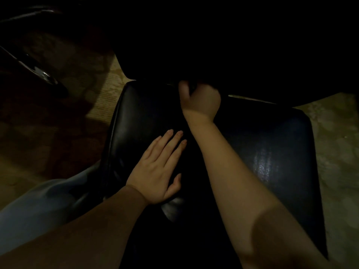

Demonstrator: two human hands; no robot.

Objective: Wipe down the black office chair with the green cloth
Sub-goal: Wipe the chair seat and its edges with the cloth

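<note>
Seen from above in dim light: black office chair (272, 152), its glossy padded seat (139, 117) filling the middle of the view, backrest (242, 45) a dark mass past the seat's far edge.

Left hand (155, 171) laid flat on the seat, nearer the left edge than the right, palm down, fingers straight and slightly fanned, thumb held apart toward the near edge.

Right hand (202, 100) stretched across to the far edge of the seat, right at the seam where seat meets backrest. Thumb up on the left side, knuckles bent, fingertips lost in the shadow under the backrest. Impossible to tell whether curled round anything or merely pressing into the gap.

Green cloth not to be made out in the darkness; if in that hand, hidden.

Right forearm crossing the middle of the seat, just beside the left fingertips.

Pale blue fabric (35, 210) beside the seat's near left corner. Patterned carpet (334, 152) under the chair on both sides. Chrome leg (43, 74) of some other piece of furniture well apart, toward the upper left.
</note>
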